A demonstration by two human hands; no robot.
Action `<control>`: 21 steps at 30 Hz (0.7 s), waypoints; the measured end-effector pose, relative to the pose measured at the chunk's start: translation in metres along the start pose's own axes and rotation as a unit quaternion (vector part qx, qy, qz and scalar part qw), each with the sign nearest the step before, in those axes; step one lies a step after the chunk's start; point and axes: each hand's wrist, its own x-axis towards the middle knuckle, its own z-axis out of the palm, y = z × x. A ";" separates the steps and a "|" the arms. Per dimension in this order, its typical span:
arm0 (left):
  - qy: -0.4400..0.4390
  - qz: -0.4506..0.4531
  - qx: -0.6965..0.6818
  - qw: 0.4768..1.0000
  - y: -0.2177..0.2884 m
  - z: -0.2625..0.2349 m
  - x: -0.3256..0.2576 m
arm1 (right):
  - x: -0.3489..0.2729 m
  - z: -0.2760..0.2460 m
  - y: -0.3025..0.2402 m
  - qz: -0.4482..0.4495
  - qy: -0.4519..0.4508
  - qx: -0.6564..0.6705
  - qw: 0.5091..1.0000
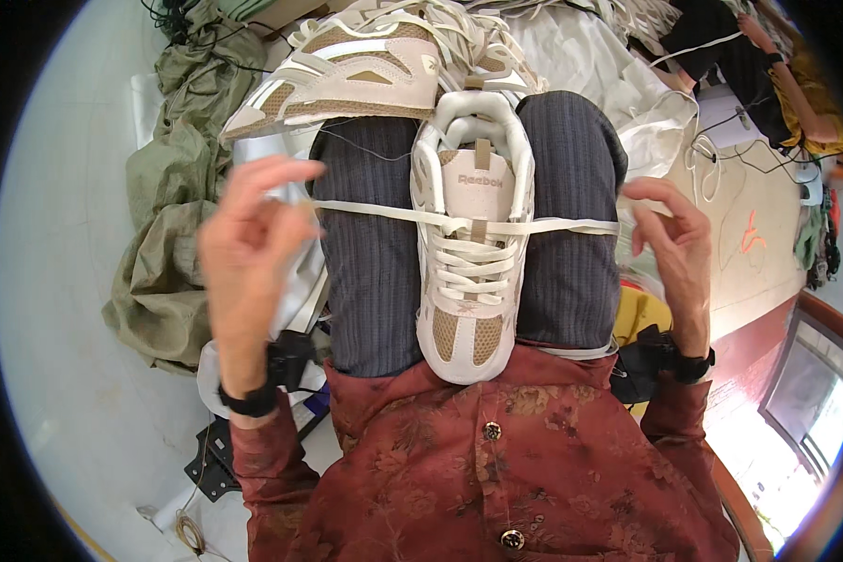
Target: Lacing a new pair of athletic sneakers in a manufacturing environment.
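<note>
A beige and white lace-up sneaker (475, 347) rests between my thighs, toe toward my body and heel away. Its off-white shoelace (571, 227) is threaded through the lower eyelets, and the two loose ends stretch sideways across my legs. My left hand (256, 239), smeared by motion, is beside the left lace end with index finger and thumb apart; contact with the lace is unclear. Just past the right lace end, my right hand (674, 229) has curled fingers with a gap between them and nothing visible inside.
Beyond my knees lie more beige sneakers (356, 75) and a heap of loose laces (618, 23). Olive-green cloth (164, 253) is bunched at the left, white plastic sheeting (642, 117) at the right. Another person's arm (801, 94) shows at the far right.
</note>
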 end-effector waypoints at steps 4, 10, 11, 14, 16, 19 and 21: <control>-0.101 -0.009 0.047 0.994 0.000 0.039 -0.004 | 0.002 0.043 -0.039 0.025 -0.147 0.004 0.989; -0.157 -0.098 0.030 0.982 0.000 0.050 -0.006 | 0.004 0.054 -0.046 -0.043 -0.194 -0.084 0.976; -0.166 -0.127 0.018 0.978 0.001 0.050 -0.005 | 0.005 0.055 -0.045 -0.052 -0.195 -0.081 0.976; -0.189 -0.126 0.067 0.972 0.003 0.047 -0.001 | 0.005 0.050 -0.042 0.015 -0.184 -0.004 0.983; -0.198 -0.109 0.065 0.972 -0.004 0.045 0.002 | 0.007 0.045 -0.042 0.018 -0.149 -0.001 0.989; -0.232 -0.108 0.041 0.966 0.001 0.043 0.010 | 0.015 0.028 -0.036 0.056 -0.088 0.040 0.994; -0.257 -0.125 0.019 0.958 0.001 0.044 0.011 | 0.014 0.022 -0.030 0.094 -0.109 0.076 0.987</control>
